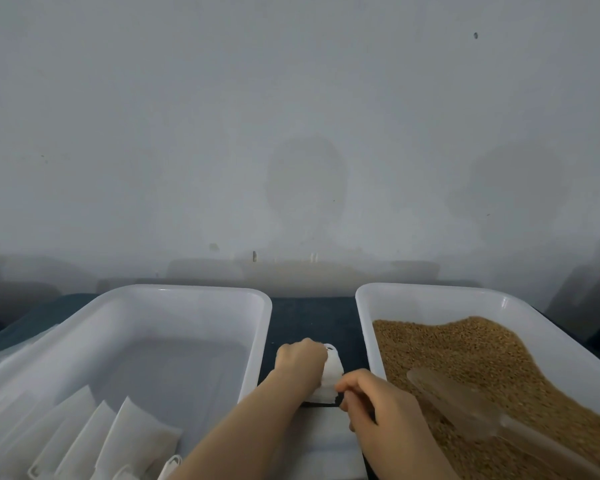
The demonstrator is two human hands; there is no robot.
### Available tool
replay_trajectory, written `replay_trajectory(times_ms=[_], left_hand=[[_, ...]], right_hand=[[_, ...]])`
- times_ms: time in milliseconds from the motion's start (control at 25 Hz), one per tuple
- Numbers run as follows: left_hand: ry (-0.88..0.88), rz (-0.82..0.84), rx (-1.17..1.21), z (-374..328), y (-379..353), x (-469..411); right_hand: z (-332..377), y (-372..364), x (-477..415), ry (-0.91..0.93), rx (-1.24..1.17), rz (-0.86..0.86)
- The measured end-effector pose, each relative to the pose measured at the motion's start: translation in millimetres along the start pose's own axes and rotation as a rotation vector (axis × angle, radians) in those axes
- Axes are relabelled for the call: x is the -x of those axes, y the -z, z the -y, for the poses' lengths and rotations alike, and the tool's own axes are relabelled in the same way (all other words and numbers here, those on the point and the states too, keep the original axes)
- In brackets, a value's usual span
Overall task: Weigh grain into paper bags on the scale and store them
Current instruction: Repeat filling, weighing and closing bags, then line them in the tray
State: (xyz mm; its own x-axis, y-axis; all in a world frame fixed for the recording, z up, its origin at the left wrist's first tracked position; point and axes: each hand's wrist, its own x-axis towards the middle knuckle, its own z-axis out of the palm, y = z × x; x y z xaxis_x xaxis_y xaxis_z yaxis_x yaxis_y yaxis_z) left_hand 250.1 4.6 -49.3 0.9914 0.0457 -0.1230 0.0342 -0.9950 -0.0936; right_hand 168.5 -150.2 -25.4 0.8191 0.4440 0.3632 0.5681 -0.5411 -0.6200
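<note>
1. View from above, looking down and forward at a dark table [312,317] with a grey wall [291,116] behind it, which fills the upper half of the scene.
2. Two white plastic trays sit side by side on the table with a narrow gap between them.
3. The left tray [187,289] holds a row of bags [132,431] in its near left corner. They are white, lie flat and overlap one another. The rest of its floor shows bare.
4. The right tray [361,323] holds brown grain [447,358], heaped higher toward the far right.
5. A clear scoop [465,403] lies on the grain at the near side, its handle pointing to the near right corner. No hand touches it.
6. In the gap between the trays, both hands hold one small white bag [332,372].
7. The left hand [302,358] reaches in from the near side and grips the far end of the bag, its fingers curled over it.
8. The right hand [371,400] pinches the near end of the bag between thumb and fingertips, its other fingers curled.
9. Under the near end of the bag is a black edge [321,404], and nearer still a pale flat slab [326,445]. Whether these belong to the scale cannot be told.
</note>
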Motion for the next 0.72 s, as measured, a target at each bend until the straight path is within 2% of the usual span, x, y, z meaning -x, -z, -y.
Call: replay_trajectory(times_ms=[160, 240, 320, 480, 560, 720], left_hand=[[0.081, -0.252, 0.605, 12, 30, 21], [0.026, -0.307, 0.738, 18, 43, 46], [-0.037, -0.304, 0.855, 24, 44, 76], [-0.199, -0.146, 1.326, 37, 29, 133], [-0.241, -0.102, 1.375, 39, 26, 141], [-0.274, -0.041, 1.294, 38, 27, 142]], right_hand=[[1, 0, 0, -0.024, 0.029, 0.054], [4, 3, 1, -0.045, 0.002, 0.054], [7, 6, 5, -0.07, -0.072, -0.026], [15, 8, 5, -0.121, -0.266, -0.14], [15, 8, 5, -0.125, -0.267, -0.104], [11, 12, 9, -0.065, -0.217, -0.096]])
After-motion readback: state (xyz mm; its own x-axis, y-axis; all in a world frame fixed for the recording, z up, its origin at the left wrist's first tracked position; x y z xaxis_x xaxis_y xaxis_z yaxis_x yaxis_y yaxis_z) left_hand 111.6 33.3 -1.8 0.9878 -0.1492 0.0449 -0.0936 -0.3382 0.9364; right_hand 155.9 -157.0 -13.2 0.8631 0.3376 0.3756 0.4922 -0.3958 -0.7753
